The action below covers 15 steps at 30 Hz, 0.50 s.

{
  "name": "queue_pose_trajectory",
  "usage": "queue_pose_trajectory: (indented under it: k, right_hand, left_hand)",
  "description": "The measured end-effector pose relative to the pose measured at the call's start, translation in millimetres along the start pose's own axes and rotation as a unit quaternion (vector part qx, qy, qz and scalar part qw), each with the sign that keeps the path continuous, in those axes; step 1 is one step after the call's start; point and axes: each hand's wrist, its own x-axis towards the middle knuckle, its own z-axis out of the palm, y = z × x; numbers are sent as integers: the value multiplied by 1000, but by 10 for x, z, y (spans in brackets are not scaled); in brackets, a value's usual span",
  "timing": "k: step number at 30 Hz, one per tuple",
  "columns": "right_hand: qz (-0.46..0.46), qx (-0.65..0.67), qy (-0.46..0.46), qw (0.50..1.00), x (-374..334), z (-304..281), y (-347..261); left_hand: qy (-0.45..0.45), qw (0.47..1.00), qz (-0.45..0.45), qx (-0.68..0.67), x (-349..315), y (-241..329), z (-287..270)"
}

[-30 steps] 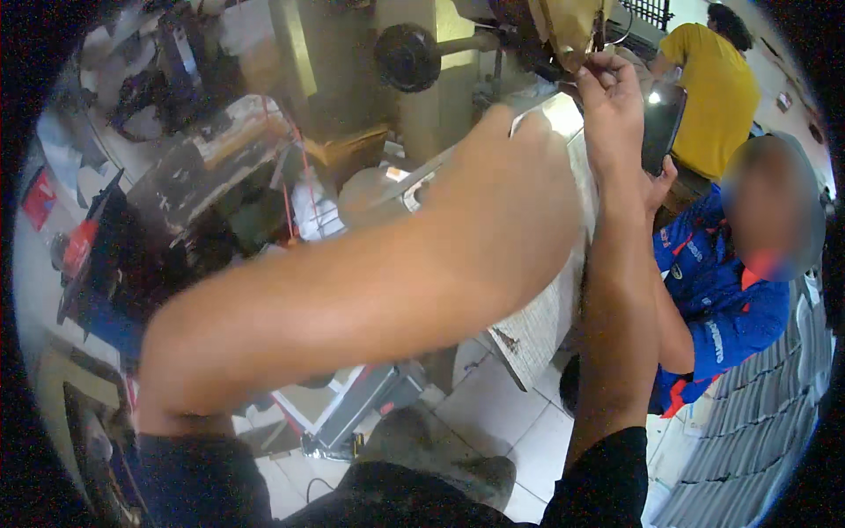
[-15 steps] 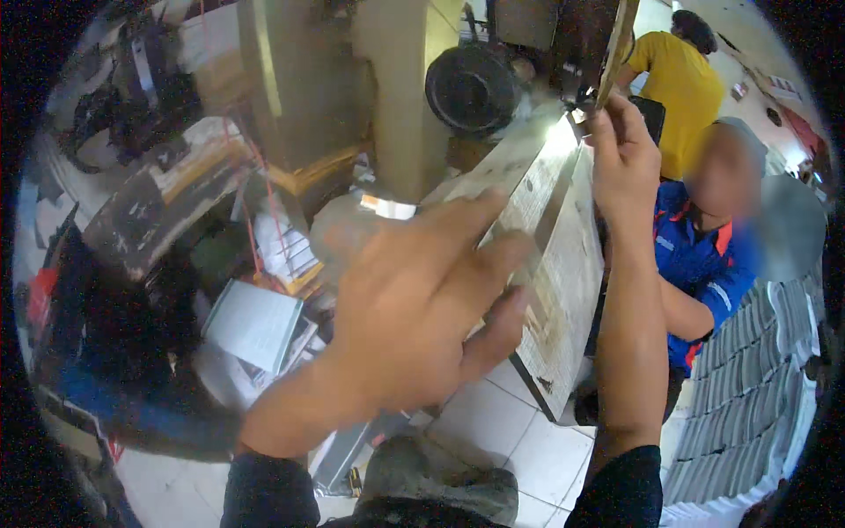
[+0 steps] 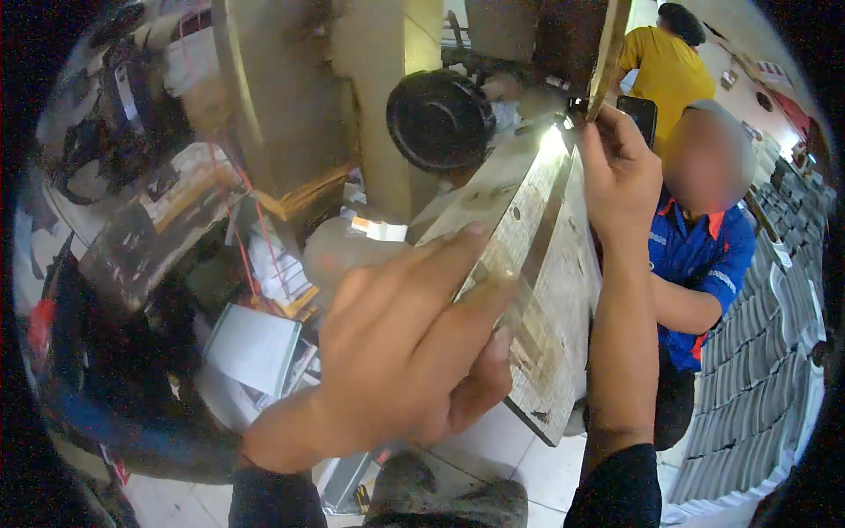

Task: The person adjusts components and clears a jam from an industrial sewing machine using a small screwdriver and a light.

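Note:
My left hand [image 3: 400, 339] hovers over or rests against the left edge of a pale, wood-grained board [image 3: 541, 352], fingers bent and spread. I see nothing held in it, though the fingertips are slightly blurred. A darker band runs lengthwise along the board. At the board's far end my right hand [image 3: 623, 167] is raised with thumb and fingers closed near a bright light [image 3: 554, 141]. Its fingertips meet the lower end of a narrow upright wooden strip [image 3: 613, 53]. What they pinch there is too small to make out.
A person in a blue shirt [image 3: 700, 264] crouches at the right beside stacked grey sheets [image 3: 748, 405]. Farther back stands a person in yellow [image 3: 664, 75]. A round black object [image 3: 440, 121] is beyond the board. Papers and a pale flat box [image 3: 255, 348] lie at the left.
My left hand has shifted slightly left and down, with its fingers still bent and apart. The right hand stays near the light. The person in blue has lowered slightly in the view.

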Motion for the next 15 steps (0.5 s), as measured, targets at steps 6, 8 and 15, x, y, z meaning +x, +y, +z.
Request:
queue_pose_trajectory:
  k: [6, 8, 15]
  right_hand:
    - [49, -32, 12, 998, -24, 16, -93]
    - [62, -19, 24, 998, -12, 21, -65]
    - [41, -118, 1, 992, -31, 34, -206]
  left_hand:
    - [-21, 1000, -5, 0, 27, 16, -8]
    - [-32, 999, -7, 3, 39, 23, -22]
    - [-82, 996, -24, 25, 85, 13, -112]
